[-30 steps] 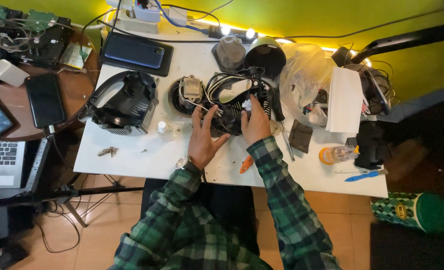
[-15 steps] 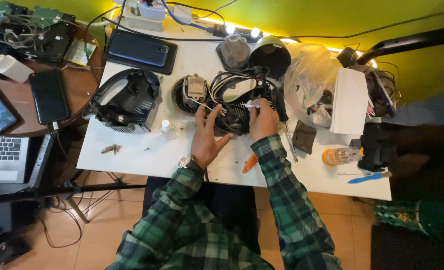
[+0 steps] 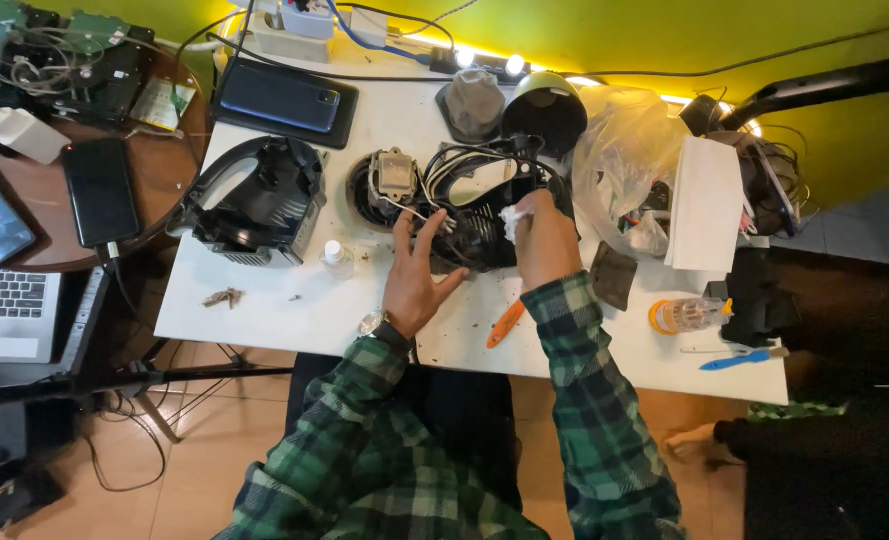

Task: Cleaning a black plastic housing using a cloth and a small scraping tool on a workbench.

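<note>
At the far left a laptop [image 3: 5, 300] and a dark phone [image 3: 100, 190] lie on a round brown table [image 3: 170, 185], with circuit boards [image 3: 25, 45] and wires behind them. On the white desk [image 3: 295, 310], a tablet [image 3: 285, 98] lies at the back edge, and in front of it sits a black housing [image 3: 255, 205] with an open hollow. Just right of it stands a small white-capped bottle [image 3: 336, 257], and a few screws [image 3: 223, 297] lie near the front edge.

The left hand [image 3: 417, 280], a watch on its wrist, lies open with fingers spread, its fingertips pressing on the left side of the motor unit [image 3: 475, 220]. This black unit, tangled with white and black wires, sits mid-desk between the two hands.

The right hand [image 3: 545, 240] has its grip closed around a small white cloth [image 3: 514, 220], held against the top of the unit. An orange screwdriver [image 3: 506, 323] lies on the desk just under the right forearm.

Behind stand a grey cap [image 3: 475, 100] and a dark lamp shade [image 3: 547, 110]. Further right come a clear plastic bag [image 3: 625, 150], a white box [image 3: 705, 205], an orange-ended clear bottle [image 3: 687, 315] on its side and a blue tool [image 3: 743, 358].
</note>
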